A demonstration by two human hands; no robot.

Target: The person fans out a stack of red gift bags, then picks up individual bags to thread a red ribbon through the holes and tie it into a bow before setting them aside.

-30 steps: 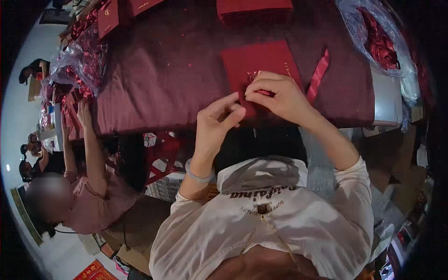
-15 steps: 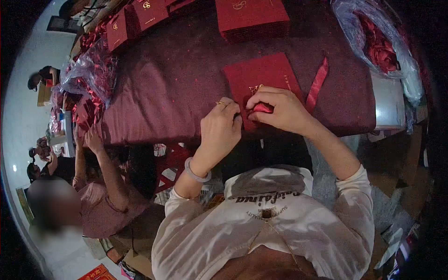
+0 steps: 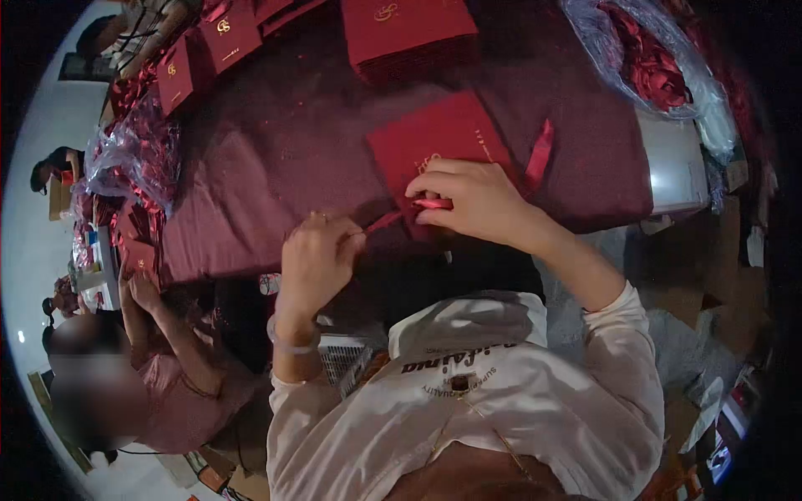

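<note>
A flat red square piece with gold print, a bag or folder, lies on the cloth in front of me. My right hand rests over its lower part, thumb and fingers closed on a red satin ribbon. To the left, past the edge of the piece, my left hand pinches the other end of that ribbon. The ribbon stretches between the two hands. Where it joins the red piece is hidden beneath my right hand. Another red ribbon length sticks out on the piece's right side.
A stack of similar red pieces sits farther back on the dark red tablecloth. Plastic bags of red ribbon lie at the right and left. At the left, a co-worker's hands hold a red piece.
My left hand has moved left, away from my right hand, drawing the ribbon out between them. The view has shifted slightly. The co-worker's hands now hold a red piece lower down.
</note>
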